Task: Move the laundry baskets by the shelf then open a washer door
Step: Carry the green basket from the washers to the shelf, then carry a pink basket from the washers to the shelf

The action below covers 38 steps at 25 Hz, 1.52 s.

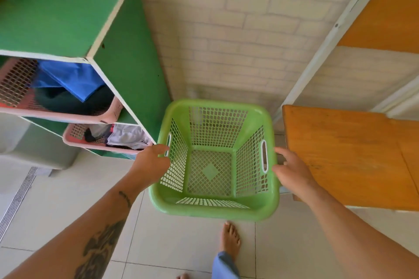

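White floor tiles (176, 244) and a pale brick wall (226, 29) fill the frame. At upper left stands a green shelf (127, 56) holding two pink baskets (108, 118) of clothes; orange boards (349, 156) sit at right. At lower centre, an empty green laundry basket (214, 209) rests on the floor. Left hand (150, 165) touches its left rim, fingers loosely curled; right hand (292, 171) hangs open beside the right rim.

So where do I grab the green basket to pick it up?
Probably by the two slot handles, one in each side wall of the green basket, just under the rim. Come in from both sides at once, as the left hand and right hand are placed. It is wide and open-topped, so two hands would keep it level.
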Tool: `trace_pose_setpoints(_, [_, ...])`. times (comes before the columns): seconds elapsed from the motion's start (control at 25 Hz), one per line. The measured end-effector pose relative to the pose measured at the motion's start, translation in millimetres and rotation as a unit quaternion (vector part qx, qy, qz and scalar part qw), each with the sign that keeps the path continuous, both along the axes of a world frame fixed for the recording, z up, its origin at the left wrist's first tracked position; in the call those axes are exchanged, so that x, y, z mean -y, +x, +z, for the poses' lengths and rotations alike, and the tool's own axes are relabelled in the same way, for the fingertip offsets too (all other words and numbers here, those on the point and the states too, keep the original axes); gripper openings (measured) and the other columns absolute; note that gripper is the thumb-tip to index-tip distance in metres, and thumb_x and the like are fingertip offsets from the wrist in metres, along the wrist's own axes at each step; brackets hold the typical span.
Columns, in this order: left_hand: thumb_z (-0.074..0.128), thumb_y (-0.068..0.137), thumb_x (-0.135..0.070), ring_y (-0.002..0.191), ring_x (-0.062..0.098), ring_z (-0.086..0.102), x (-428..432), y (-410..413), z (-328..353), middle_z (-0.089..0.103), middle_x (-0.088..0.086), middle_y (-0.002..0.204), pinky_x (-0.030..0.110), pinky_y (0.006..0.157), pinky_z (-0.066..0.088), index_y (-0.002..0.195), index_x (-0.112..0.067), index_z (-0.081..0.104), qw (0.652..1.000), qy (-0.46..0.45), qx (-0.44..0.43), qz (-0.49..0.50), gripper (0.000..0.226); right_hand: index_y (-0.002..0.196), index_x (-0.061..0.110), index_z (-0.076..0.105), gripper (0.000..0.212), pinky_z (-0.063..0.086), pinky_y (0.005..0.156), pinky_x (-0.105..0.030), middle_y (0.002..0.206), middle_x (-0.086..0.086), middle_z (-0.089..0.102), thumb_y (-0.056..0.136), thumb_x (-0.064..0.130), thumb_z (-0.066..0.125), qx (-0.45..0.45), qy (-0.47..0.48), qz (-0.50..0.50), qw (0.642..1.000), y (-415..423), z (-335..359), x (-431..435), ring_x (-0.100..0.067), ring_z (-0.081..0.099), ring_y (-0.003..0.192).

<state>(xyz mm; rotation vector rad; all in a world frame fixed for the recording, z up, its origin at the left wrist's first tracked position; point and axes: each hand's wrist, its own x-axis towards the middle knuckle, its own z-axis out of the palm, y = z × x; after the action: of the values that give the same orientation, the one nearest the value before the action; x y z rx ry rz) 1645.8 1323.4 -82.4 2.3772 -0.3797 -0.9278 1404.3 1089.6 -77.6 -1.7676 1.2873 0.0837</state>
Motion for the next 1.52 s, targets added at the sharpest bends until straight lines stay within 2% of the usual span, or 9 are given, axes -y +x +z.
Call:
trace_pose_setpoints(0.12, [0.05,0.086,-0.011,0.056,0.011,0.063,-3,-29,76,0.064,-0.002,0.126,0.011,0.044,0.043,0.127,-0.024,0.061,0.994,-0.052,0.043,-0.086,0.045,0.139,0.016,0.046,0.057,0.038,0.103,-0.035,0.14,0.0,0.046,0.084,0.006,0.056,0.019,-0.03,0.006,0.999,-45,76,-28,-0.021,0.044,0.13])
trace_pose_setpoints(0.2, [0.051,0.087,-0.012,0.074,0.02,0.072,-4,-55,133,0.066,-0.004,0.122,0.014,0.05,0.048,0.125,-0.025,0.062,0.986,-0.074,0.062,-0.137,0.042,0.142,0.016,0.044,0.059,0.033,0.11,-0.035,0.149,-0.003,0.041,0.085,0.007,0.054,0.009,-0.049,-0.005,0.999,-87,123,-43,-0.022,0.038,0.137])
trace_pose_setpoints(0.32, [0.05,0.091,-0.014,0.064,-0.003,0.064,6,-97,194,0.067,-0.003,0.12,0.01,0.048,0.046,0.124,-0.025,0.063,0.968,-0.11,0.085,-0.207,0.036,0.142,0.02,0.044,0.057,0.036,0.107,-0.032,0.15,-0.001,0.04,0.086,0.012,0.055,0.0,-0.065,-0.023,0.998,-157,183,-60,-0.02,0.04,0.135])
trace_pose_setpoints(0.52, [0.052,0.091,-0.018,0.09,0.012,0.068,58,-191,256,0.071,-0.004,0.11,0.029,0.086,0.054,0.115,-0.027,0.067,0.938,-0.158,0.07,-0.301,0.03,0.144,0.023,0.039,0.058,0.031,0.104,-0.026,0.15,0.004,0.034,0.088,0.019,0.055,0.0,-0.115,-0.053,0.992,-276,253,-67,-0.016,0.034,0.138])
trace_pose_setpoints(0.64, [0.053,0.088,-0.017,0.075,0.018,0.067,108,-269,277,0.071,-0.003,0.101,0.031,0.067,0.053,0.106,-0.033,0.067,0.926,-0.185,0.044,-0.326,0.027,0.142,0.026,0.041,0.055,0.03,0.106,-0.026,0.148,0.008,0.036,0.088,0.021,0.053,0.004,-0.155,-0.069,0.985,-353,279,-56,-0.011,0.035,0.134])
trace_pose_setpoints(0.84, [0.053,0.087,-0.019,0.066,0.017,0.063,192,-433,305,0.071,-0.003,0.098,0.028,0.057,0.049,0.101,-0.035,0.065,0.892,-0.2,0.014,-0.404,0.024,0.146,0.026,0.035,0.06,0.026,0.113,-0.027,0.154,0.008,0.03,0.089,0.028,0.052,-0.002,-0.212,-0.12,0.97,-502,307,-20,-0.011,0.028,0.141])
trace_pose_setpoints(1.08, [0.05,0.091,-0.024,0.09,0.02,0.064,280,-645,326,0.069,0.0,0.109,0.029,0.072,0.05,0.11,-0.032,0.064,0.842,-0.212,0.001,-0.495,0.025,0.144,0.026,0.038,0.059,0.025,0.112,-0.024,0.152,0.008,0.034,0.088,0.03,0.054,-0.05,-0.244,-0.184,0.951,-701,332,19,-0.011,0.033,0.138])
trace_pose_setpoints(1.32, [0.05,0.092,-0.025,0.077,0.013,0.061,378,-818,337,0.069,-0.002,0.105,0.013,0.057,0.045,0.108,-0.037,0.063,0.798,-0.222,-0.028,-0.56,0.025,0.139,0.027,0.044,0.055,0.03,0.111,-0.03,0.144,0.007,0.042,0.086,0.03,0.057,-0.086,-0.235,-0.273,0.929,-856,343,78,-0.016,0.038,0.135])
trace_pose_setpoints(1.52, [0.053,0.092,-0.026,0.094,0.01,0.061,503,-939,322,0.061,-0.004,0.118,0.013,0.064,0.041,0.111,-0.037,0.063,0.743,-0.229,-0.042,-0.627,0.024,0.126,0.007,0.057,0.043,0.042,0.101,-0.038,0.131,-0.01,0.056,0.084,0.016,0.06,-0.112,-0.228,-0.362,0.897,-956,343,144,-0.027,0.053,0.119])
